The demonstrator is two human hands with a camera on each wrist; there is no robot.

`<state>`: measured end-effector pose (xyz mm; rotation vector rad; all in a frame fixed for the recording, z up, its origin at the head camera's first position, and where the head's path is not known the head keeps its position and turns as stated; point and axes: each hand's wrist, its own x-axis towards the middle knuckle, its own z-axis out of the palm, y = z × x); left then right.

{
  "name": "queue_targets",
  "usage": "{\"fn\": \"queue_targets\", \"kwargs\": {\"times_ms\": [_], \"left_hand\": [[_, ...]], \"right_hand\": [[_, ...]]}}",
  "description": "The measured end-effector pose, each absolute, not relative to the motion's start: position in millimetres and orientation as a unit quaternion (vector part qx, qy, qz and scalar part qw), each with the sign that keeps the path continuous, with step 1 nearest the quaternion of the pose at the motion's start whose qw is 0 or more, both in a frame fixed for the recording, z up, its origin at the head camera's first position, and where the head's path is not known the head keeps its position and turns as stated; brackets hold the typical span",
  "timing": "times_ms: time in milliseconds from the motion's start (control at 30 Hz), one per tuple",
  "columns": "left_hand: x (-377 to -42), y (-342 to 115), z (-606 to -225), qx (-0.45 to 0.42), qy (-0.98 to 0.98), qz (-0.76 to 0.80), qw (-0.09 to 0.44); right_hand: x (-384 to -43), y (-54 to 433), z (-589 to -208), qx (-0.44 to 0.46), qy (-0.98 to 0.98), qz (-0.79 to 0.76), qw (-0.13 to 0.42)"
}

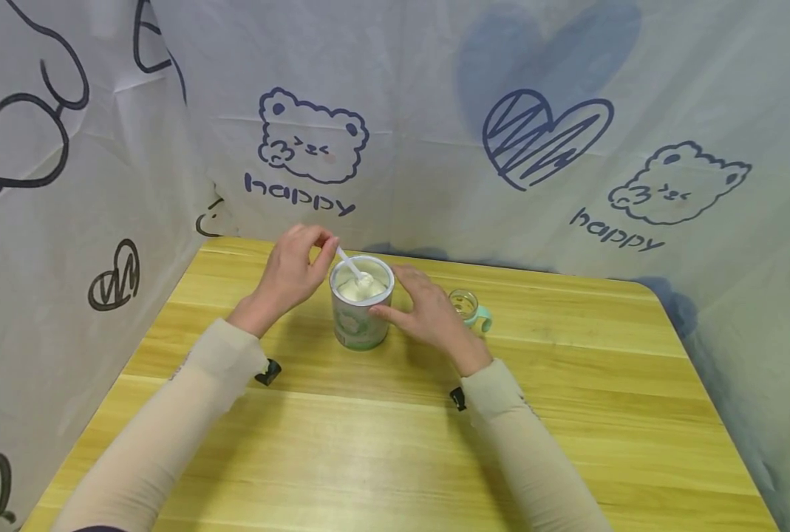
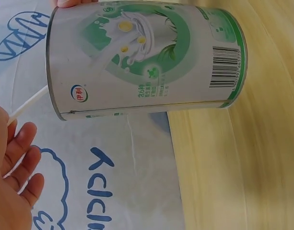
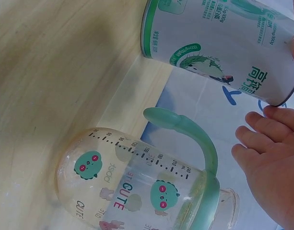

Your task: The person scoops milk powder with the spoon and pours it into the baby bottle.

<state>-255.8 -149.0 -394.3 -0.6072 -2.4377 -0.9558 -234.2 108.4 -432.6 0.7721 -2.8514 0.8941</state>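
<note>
A white and green milk powder can (image 1: 361,321) stands upright on the table, its top uncovered and pale powder (image 1: 355,290) inside. My left hand (image 1: 295,270) pinches the handle of a white scoop (image 1: 349,262), whose bowl sits in the can at the powder and carries some of it. On the other side, my right hand (image 1: 431,307) holds the can near its rim, thumb in front and fingers around the far side. Just right of that hand is a clear baby bottle (image 3: 132,177) without a lid, with a mint-green handle (image 3: 185,127) and printed measuring marks.
The wooden table (image 1: 381,443) carries the can and bottle near its back edge. White cloth (image 1: 421,162) with drawn bears and hearts hangs behind and along both sides. Small black pieces (image 1: 268,372) show at both sleeve cuffs.
</note>
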Motion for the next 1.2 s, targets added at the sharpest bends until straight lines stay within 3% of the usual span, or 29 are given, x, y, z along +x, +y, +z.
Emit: {"fn": "queue_targets", "kwargs": {"times_ms": [467, 1200], "left_hand": [[-259, -158, -397, -0.101, -0.867, -0.466, 0.142], [-268, -129, -384, -0.119, -0.846, -0.514, 0.082]], "right_hand": [[-234, 111, -430, 0.250, -0.924, 0.286, 0.033], [-228, 162, -415, 0.194, -0.942, 0.274, 0.033]]}}
